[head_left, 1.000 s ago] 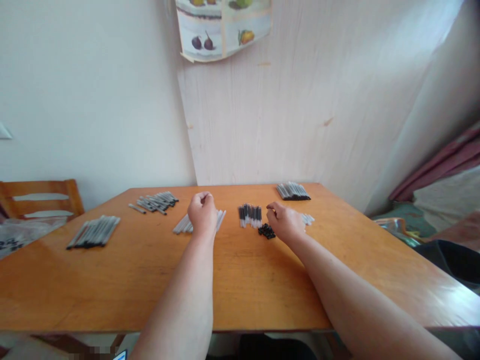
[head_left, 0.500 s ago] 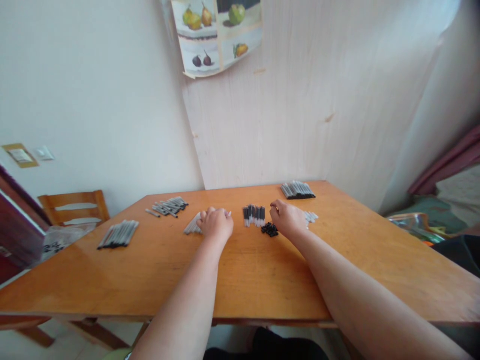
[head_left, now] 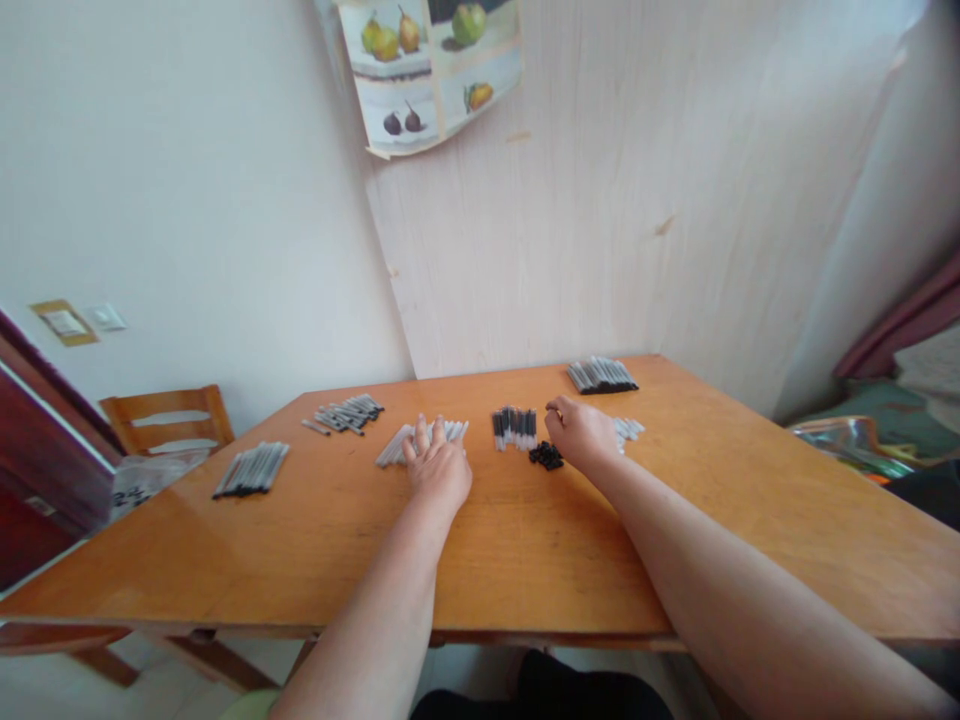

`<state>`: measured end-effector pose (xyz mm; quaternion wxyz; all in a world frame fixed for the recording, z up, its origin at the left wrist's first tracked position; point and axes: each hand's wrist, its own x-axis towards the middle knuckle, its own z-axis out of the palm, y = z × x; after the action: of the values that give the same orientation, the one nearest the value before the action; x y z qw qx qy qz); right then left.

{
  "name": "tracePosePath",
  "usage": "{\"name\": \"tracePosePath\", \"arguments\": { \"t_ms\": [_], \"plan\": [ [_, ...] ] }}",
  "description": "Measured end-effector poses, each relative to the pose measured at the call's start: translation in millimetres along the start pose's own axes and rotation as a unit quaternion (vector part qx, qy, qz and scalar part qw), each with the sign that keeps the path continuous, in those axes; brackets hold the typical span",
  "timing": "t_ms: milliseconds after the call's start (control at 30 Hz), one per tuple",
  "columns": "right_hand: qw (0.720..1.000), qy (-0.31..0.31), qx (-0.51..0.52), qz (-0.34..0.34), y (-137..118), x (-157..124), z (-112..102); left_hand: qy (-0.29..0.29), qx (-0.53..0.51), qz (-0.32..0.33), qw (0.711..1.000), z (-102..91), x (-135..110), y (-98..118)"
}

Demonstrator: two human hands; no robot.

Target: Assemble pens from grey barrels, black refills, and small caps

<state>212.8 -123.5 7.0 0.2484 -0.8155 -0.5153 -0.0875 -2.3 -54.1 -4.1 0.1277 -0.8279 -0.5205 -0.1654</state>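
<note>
My left hand (head_left: pixel 439 468) lies palm down with its fingers spread over a row of clear, whitish pen barrels (head_left: pixel 391 446); barrel ends show on both sides of it. My right hand (head_left: pixel 580 432) has its fingers curled together just right of a row of dark ink refills (head_left: pixel 514 428) with pale tips. Whatever it holds, if anything, is hidden. Close to its near-left side lies a small heap of black caps or plugs (head_left: pixel 545 456). Small whitish pieces (head_left: pixel 628 431) lie partly behind the right hand.
Pens with black ends lie in a stack (head_left: pixel 602 376) at the back right and another bundle (head_left: pixel 253 470) at the left. Loose pens (head_left: pixel 345 413) lie at the back left of the wooden table (head_left: pixel 510 560). A chair (head_left: pixel 166 420) stands beyond the left edge.
My left hand has opened, its fingers spreading across the barrels, where before they were curled. My right hand stays curled in nearly the same place. The camera view has shifted slightly.
</note>
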Motion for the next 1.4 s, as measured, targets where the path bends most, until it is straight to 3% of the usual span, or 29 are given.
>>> {"name": "tracePosePath", "arguments": {
  "t_ms": [233,533,733,1067,1267,1400],
  "plan": [
    [1.0,-0.001,-0.004,0.0,1,1,2,-0.017,-0.006,-0.001,1.0,4.6,-1,-2],
    [1.0,0.007,0.005,-0.001,2,0,4,0.007,-0.026,-0.016,1.0,-2.6,0,3],
    [1.0,0.003,0.004,-0.002,2,0,7,-0.006,-0.031,-0.007,0.999,-5.2,-2,5],
    [1.0,-0.005,0.019,0.0,1,0,7,0.048,-0.042,-0.038,0.997,-9.2,1,4],
    [0.991,0.041,0.042,-0.12,-7,-5,4,0.054,-0.175,0.039,0.982,3.0,7,3],
    [0.982,0.007,0.026,-0.187,-10,-10,4,0.045,-0.331,0.085,0.939,10.0,10,6]
  ]
}}
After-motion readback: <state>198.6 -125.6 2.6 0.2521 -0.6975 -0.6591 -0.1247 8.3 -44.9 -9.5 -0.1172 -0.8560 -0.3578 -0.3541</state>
